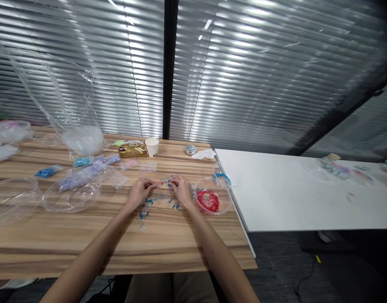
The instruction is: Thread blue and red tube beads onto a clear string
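Over the wooden table, my left hand pinches one end of a thin strand of small red and blue pieces. My right hand is closed at the strand's other end, its fingertips together. How the pieces are joined is too small to make out. Below and between the hands lie loose blue pieces and clear bits of plastic. Just right of my right hand stands a clear round bowl with red pieces inside. Behind it is a smaller clear container with blue pieces.
Clear plastic bowls and small bags of blue and purple pieces lie to the left. Along the back are a gold tissue pack, a paper cup, a round tin and a crumpled tissue. A white table adjoins on the right.
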Motion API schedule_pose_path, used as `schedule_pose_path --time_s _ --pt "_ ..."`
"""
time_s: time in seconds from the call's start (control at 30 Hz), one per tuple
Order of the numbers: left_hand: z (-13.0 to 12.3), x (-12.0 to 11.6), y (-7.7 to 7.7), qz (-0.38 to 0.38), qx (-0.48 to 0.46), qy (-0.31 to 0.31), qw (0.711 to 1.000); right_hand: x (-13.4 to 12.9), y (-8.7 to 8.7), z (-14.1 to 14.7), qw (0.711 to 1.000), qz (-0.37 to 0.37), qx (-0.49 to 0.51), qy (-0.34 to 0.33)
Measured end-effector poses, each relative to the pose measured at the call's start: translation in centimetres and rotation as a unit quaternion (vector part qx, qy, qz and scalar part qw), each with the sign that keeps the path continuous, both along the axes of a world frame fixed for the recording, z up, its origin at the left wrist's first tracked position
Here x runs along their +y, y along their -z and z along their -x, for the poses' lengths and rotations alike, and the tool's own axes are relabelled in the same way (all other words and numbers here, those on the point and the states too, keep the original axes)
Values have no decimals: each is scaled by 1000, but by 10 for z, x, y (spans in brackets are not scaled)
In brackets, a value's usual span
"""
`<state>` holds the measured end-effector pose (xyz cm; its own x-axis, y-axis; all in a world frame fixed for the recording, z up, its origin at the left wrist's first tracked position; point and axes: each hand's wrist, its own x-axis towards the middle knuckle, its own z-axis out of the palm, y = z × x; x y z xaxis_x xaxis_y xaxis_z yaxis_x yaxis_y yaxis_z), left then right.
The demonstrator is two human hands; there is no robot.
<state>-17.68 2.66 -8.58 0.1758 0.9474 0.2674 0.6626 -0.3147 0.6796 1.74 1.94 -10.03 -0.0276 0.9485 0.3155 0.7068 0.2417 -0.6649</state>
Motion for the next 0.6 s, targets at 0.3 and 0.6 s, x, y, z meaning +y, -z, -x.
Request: schedule_pose_path --time_s 0.3,0.6 --pt "-5 -2 -4 12 -2 2 1000 2 1 0 1000 -5 -15 -6" --pt "-1 -2 1 16 18 9 1000 3 2 1 999 -3 -38 -8"
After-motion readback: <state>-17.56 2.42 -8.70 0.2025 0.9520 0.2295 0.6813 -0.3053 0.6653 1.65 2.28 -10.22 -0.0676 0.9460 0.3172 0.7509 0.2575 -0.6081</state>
